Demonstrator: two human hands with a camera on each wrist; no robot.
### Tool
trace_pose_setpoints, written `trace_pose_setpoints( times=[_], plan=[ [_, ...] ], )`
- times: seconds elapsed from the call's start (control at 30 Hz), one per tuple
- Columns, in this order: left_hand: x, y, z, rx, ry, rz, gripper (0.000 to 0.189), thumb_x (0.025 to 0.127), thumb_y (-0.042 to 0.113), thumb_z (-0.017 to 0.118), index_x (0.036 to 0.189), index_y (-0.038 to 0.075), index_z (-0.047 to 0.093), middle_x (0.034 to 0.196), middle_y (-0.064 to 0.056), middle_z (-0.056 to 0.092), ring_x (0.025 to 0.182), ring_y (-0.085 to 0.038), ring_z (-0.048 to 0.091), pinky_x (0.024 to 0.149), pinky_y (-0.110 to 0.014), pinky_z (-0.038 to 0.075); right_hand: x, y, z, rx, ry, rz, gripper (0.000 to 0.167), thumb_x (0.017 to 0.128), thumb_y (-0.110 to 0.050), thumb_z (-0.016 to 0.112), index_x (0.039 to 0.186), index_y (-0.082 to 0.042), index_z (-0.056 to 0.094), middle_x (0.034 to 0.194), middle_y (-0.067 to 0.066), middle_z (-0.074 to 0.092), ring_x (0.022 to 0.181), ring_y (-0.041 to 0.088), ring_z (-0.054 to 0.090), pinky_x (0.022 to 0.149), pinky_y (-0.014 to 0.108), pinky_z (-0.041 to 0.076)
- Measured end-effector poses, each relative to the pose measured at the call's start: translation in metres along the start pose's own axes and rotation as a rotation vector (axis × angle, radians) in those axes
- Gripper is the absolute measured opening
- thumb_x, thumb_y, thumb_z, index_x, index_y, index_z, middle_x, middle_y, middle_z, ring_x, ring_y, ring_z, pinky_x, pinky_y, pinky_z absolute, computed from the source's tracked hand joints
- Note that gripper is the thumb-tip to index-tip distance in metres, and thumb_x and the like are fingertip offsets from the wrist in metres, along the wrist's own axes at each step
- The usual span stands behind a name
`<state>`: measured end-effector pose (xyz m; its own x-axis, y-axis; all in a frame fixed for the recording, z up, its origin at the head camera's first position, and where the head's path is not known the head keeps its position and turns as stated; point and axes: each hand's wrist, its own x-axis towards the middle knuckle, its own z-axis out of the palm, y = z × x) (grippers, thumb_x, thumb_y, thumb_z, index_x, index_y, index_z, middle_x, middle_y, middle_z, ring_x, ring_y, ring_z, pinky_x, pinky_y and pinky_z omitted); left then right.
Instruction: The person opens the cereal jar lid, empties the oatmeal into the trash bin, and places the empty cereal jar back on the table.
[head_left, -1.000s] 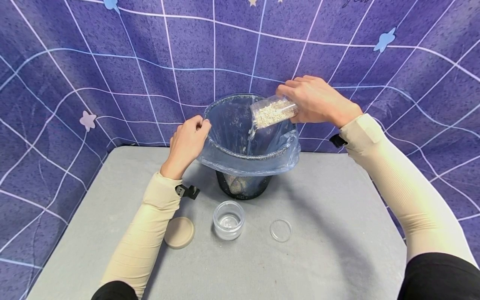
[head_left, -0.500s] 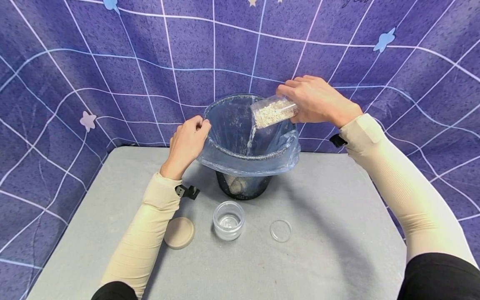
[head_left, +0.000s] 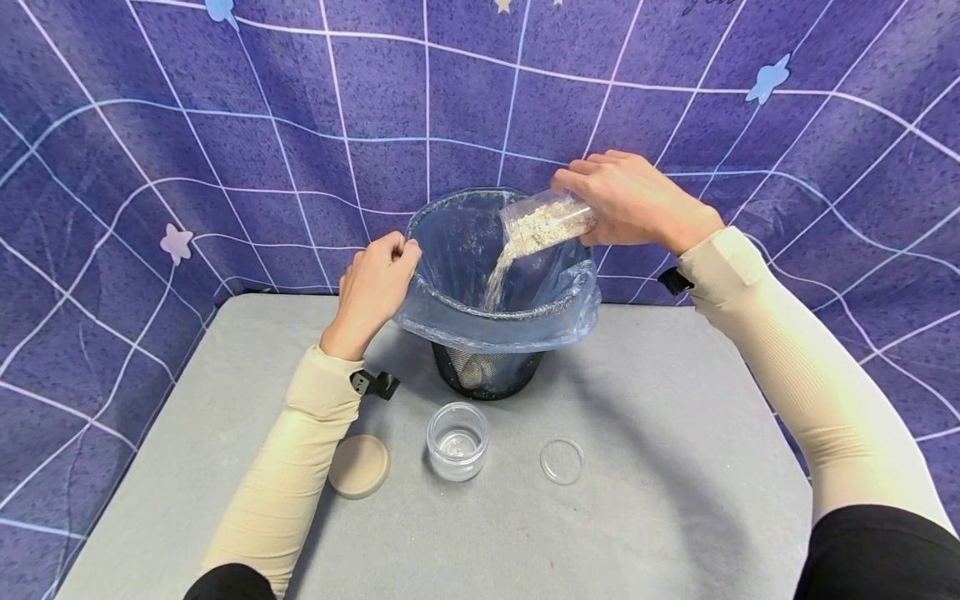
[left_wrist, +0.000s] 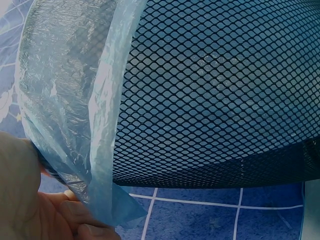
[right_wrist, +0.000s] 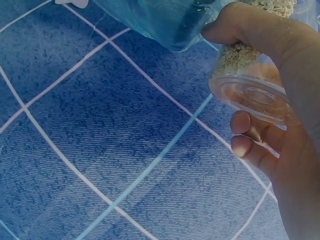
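Note:
Tilted over the bin, a clear plastic jar is held by my right hand, fingers curled round its base end. Pale flakes like oats stream from its mouth into the blue bag that lines the black mesh bin. The right wrist view shows the jar's round bottom between thumb and fingers. At the bin's left rim, my left hand grips the rim and the bag's folded edge, its fingers curled below the edge in the left wrist view.
In front of the bin stands an uncovered clear jar. A beige round lid lies left of it, beside my left forearm. To its right lies a thin clear disc. A purple patterned cloth hangs behind the grey table.
The stream of flakes has grown wider and fuller, falling toward the bin's front left. Both hands and the things on the table have stayed in place.

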<state>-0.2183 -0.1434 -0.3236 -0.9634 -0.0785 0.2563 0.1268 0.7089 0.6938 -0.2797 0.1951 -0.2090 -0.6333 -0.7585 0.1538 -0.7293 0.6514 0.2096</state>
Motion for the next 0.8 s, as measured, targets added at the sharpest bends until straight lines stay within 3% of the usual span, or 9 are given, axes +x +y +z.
trace_pose_setpoints(
  times=[0.8],
  plan=[
    [0.0005, 0.0002, 0.0010, -0.007, 0.002, -0.002, 0.041, 0.106, 0.048, 0.043, 0.080, 0.017, 0.049, 0.074, -0.004, 0.050, 0.077, -0.032, 0.055, 0.068, -0.044, 0.036, -0.0018, 0.0016, 0.0027, 0.000, 0.016, -0.002, 0.067, 0.069, -0.018, 0.099, 0.124, -0.008, 0.061, 0.117, 0.017, 0.069, 0.106, 0.043, 0.066, 0.100, 0.059, 0.052]
  ],
)
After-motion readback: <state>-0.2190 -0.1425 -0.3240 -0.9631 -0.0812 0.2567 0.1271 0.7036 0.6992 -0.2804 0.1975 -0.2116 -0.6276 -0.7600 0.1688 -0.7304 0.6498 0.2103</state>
